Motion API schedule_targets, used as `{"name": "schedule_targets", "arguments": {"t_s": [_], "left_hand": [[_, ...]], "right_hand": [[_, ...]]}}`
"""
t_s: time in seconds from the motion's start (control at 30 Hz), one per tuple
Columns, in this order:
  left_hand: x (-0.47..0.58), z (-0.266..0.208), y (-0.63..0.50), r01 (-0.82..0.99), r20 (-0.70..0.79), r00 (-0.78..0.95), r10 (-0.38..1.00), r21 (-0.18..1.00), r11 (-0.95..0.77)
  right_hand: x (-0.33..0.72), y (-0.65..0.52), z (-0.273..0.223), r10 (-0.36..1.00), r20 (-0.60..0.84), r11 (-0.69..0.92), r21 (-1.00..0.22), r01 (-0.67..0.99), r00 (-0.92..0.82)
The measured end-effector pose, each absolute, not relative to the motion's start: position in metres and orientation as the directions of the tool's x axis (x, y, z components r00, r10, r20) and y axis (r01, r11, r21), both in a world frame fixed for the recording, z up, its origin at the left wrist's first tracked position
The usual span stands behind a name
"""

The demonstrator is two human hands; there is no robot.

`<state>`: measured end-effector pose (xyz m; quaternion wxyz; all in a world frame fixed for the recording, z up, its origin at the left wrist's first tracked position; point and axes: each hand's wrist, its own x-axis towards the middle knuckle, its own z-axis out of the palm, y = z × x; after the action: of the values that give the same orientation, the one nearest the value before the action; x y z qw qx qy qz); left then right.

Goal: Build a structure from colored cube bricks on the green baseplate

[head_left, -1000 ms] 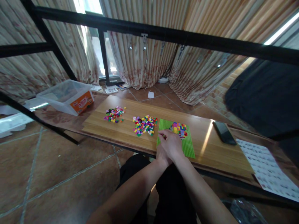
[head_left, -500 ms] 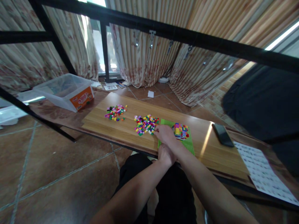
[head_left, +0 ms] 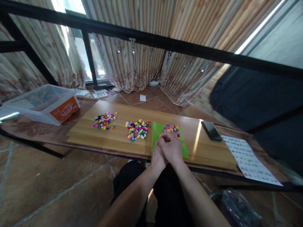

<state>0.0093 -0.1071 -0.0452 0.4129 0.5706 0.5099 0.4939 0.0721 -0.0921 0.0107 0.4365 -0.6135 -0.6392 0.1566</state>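
Right hand (head_left: 172, 147) | partly hides brick build (head_left: 174, 128) | loose bricks (head_left: 138, 129) left | phone (head_left: 211, 130) right

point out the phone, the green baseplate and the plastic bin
Phone (head_left: 211, 130), head view, middle of its dark face.
Green baseplate (head_left: 156, 130), head view, bare left part.
Plastic bin (head_left: 65, 111), head view, labelled end wall.

No text seems legible, even on the orange label (head_left: 65, 110)

Landmark: green baseplate (head_left: 155, 128). Left hand (head_left: 158, 156) and right hand (head_left: 172, 148) close together over its near part; anything gripped too small to tell. Brick cluster (head_left: 172, 128) on its far part. Loose brick pile (head_left: 138, 128) to its left; phone (head_left: 211, 130), printed sheet (head_left: 248, 159) to its right.
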Motion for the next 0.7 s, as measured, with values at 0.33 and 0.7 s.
{"name": "schedule_targets", "arguments": {"t_s": [0.33, 0.7], "left_hand": [[0.003, -0.032, -0.106, 0.331, 0.130, -0.004, 0.992, 0.936, -0.121], [0.007, -0.035, -0.106, 0.469, 0.229, 0.117, 0.966, 0.845, -0.258]], "right_hand": [[0.151, -0.127, -0.025, 0.869, 0.278, 0.094, -0.905, 0.415, 0.409], [0.149, -0.094, -0.014, 0.787, 0.519, 0.254, -0.764, 0.593, 0.332]]}}
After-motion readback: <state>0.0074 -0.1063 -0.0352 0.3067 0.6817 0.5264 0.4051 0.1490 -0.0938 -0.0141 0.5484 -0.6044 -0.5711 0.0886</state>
